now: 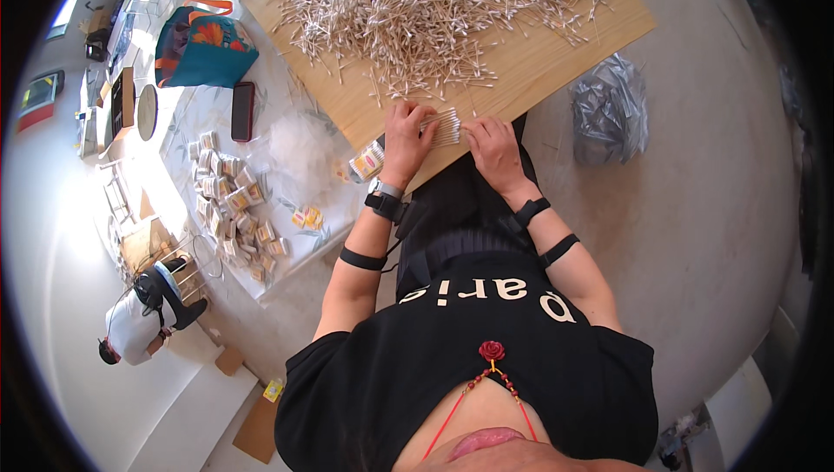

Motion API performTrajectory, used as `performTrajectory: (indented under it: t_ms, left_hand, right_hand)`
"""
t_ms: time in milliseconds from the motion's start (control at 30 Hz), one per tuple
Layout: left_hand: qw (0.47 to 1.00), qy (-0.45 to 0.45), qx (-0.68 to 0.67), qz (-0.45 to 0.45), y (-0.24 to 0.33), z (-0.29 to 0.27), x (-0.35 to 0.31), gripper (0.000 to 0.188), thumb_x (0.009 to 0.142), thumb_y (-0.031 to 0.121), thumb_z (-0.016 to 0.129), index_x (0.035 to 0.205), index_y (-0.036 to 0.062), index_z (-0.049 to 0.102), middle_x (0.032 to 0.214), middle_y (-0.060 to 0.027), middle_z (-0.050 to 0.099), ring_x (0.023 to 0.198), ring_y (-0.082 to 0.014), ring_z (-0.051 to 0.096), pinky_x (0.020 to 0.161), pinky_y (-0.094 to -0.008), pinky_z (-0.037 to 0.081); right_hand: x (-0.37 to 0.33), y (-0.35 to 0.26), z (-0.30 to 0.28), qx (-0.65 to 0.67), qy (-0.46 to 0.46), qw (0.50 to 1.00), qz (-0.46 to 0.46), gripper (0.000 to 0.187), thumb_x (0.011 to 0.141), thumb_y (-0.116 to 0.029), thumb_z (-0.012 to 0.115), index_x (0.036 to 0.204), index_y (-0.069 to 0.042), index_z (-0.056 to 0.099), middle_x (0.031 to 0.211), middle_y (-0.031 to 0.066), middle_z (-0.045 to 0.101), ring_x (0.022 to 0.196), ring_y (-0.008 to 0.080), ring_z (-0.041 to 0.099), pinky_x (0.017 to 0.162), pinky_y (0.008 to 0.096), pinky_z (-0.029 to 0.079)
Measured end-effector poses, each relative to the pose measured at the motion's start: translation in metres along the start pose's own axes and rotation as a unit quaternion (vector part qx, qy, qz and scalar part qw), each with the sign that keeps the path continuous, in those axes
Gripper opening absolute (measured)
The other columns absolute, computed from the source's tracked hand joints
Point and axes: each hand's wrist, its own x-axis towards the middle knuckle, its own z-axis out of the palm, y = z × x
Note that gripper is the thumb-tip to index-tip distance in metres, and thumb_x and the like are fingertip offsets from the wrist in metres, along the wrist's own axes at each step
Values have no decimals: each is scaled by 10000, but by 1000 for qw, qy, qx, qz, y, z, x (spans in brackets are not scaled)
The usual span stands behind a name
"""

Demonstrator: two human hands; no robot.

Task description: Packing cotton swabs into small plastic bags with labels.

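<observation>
A neat row of white-tipped cotton swabs [446, 127] lies side by side near the front corner of the wooden table [530, 81]. Around its left end curl the thumb and fingers of my left hand [405, 142]. My right hand [499, 152] is closed at the row's right end, its fingertips pinching at the swab tips; exactly how many it grips is hidden. Beside my left wrist, at the table edge, sits a pack of cotton swabs [367, 160] with a yellow and white label. A large heap of loose cotton swabs [417, 12] covers the far part of the table.
On the left, a plastic-covered table [304, 250] bears many small swab packs [230, 198], a phone [243, 112] and a teal bag [204, 48]. A bin with a grey plastic liner [610, 112] stands right of my table. Another person [139, 324] is at far left.
</observation>
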Motion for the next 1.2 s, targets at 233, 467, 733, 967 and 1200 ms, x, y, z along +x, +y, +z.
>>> performTrajectory:
  t_ms: [233, 467, 733, 967, 1200]
  left_hand:
    - [991, -45, 112, 60, 19, 3, -27, 827, 911, 412, 767, 1561, 39, 417, 1651, -180, 358, 1550, -367, 293, 1251, -524, 214]
    - [980, -71, 182, 42, 27, 19, -52, 919, 1000, 470, 625, 1669, 8, 197, 1762, -173, 154, 1647, -304, 74, 1307, -518, 23]
    - [972, -51, 228, 26, 19, 37, -50, 768, 1068, 425, 499, 1666, 27, 229, 1762, -134, 187, 1646, -267, 96, 1302, -535, 3]
    - [971, -25, 238, 12, 20, 45, -50, 730, 1075, 414, 494, 1655, 33, 268, 1751, -138, 224, 1642, -271, 118, 1298, -542, 8]
    - [971, -12, 237, 2, 30, 49, -49, 763, 1069, 428, 512, 1654, 10, 258, 1757, -159, 191, 1644, -288, 100, 1296, -549, 16]
  right_hand:
    - [-22, -5, -3, 45, 30, 998, 45, 145, 941, -71, 683, 1086, -76, 676, 1005, 107, 670, 972, 318, 653, 845, 418, 494]
    - [-38, 1, 4, 43, 46, 997, 50, 87, 962, -111, 674, 1042, -76, 666, 962, 101, 678, 917, 308, 656, 822, 428, 489]
    - [-44, 7, 9, 16, 53, 998, 28, 76, 975, -138, 656, 1027, -83, 663, 928, 89, 682, 884, 288, 660, 810, 424, 480]
    - [-45, 11, 13, 9, 58, 998, 24, 69, 978, -148, 651, 1012, -89, 659, 915, 87, 686, 875, 286, 661, 799, 429, 484]
    - [-44, 13, 15, 12, 68, 997, 29, 69, 975, -148, 650, 1009, -88, 658, 916, 86, 688, 870, 284, 659, 799, 428, 487]
